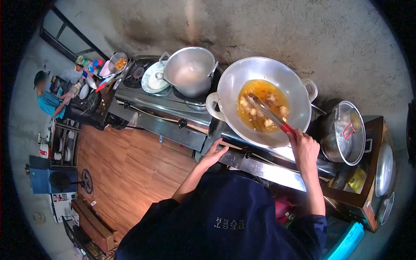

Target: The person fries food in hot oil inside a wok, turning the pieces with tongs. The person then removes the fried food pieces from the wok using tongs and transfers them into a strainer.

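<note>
A large silver wok holds yellow-brown oil with several pieces of food in it. My right hand is closed round the red handle of metal tongs, whose tips reach into the oil among the pieces. Left of the wok's lower edge, my left hand is held by the stove's front edge, fingers apart and holding nothing.
An empty-looking silver pot and a patterned plate stand left of the wok. A lidded pot is on the right. Another person stands at the far left, near a bowl of orange food.
</note>
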Demonstrator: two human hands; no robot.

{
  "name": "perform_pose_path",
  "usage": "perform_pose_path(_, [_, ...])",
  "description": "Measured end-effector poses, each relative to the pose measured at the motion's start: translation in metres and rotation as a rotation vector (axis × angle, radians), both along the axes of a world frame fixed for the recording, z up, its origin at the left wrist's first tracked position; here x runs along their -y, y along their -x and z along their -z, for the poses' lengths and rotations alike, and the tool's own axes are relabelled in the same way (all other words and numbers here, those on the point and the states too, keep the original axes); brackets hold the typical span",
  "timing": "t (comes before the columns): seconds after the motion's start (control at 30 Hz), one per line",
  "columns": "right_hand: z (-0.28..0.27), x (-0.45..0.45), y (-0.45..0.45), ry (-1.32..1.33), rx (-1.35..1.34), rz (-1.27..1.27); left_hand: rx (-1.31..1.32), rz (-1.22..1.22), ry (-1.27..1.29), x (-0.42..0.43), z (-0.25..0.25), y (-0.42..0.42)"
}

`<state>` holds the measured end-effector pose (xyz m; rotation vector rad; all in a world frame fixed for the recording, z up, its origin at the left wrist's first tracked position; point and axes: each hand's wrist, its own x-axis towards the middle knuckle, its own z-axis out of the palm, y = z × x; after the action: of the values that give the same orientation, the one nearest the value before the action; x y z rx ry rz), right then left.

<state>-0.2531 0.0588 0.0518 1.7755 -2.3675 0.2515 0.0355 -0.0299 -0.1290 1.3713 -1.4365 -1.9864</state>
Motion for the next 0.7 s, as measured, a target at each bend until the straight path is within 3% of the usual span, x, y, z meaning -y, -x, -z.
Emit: perform_pose_path(0.7, [-0.001, -0.013, 0.01, -0.005, 0.059, 0.085, -0.037, 0.027, -0.019, 0.005, -0.003, 0.007])
